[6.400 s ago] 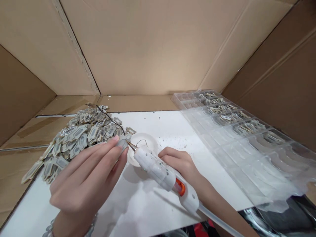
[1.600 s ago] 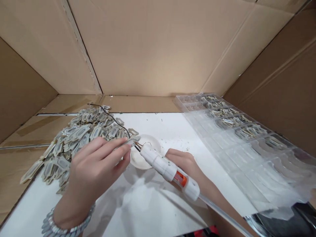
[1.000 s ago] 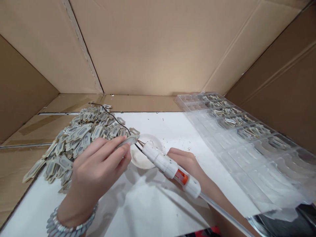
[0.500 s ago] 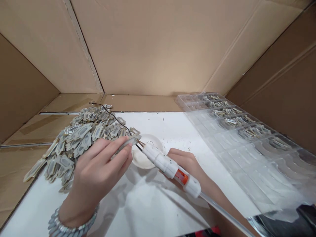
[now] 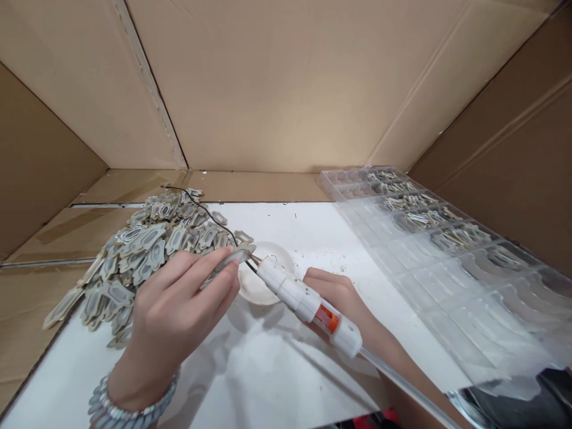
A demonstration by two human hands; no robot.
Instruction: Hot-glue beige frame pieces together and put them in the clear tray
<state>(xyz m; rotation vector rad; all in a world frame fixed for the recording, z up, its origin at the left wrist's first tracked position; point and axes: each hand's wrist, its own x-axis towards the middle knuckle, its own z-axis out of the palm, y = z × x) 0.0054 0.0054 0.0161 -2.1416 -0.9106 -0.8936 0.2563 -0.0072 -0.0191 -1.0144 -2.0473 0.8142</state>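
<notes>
My left hand [image 5: 185, 298] pinches a small grey frame-shaped piece [image 5: 239, 255] between thumb and fingers. Wrapped round the far side of a white hot glue gun [image 5: 292, 292] is my right hand [image 5: 333, 292], its fingers partly hidden by the gun body. The nozzle touches or nearly touches the end of the held piece; which of these I cannot tell. A clear glue stick [image 5: 409, 387] runs out of the gun's rear. Under the nozzle stands a round whitish dish [image 5: 263, 292]. A heap of similar grey pieces [image 5: 147, 247] lies beside my left hand.
A clear compartment tray [image 5: 420, 280] on the right holds small metal-looking pieces [image 5: 420, 217] in several of its sections. A thin black cord [image 5: 208, 211] crosses the heap towards the nozzle. Cardboard walls [image 5: 277, 89] enclose the white work surface [image 5: 268, 381].
The glue gun has shifted very slightly to the left. Both hands keep almost the same pose, with the grey piece still at the nozzle.
</notes>
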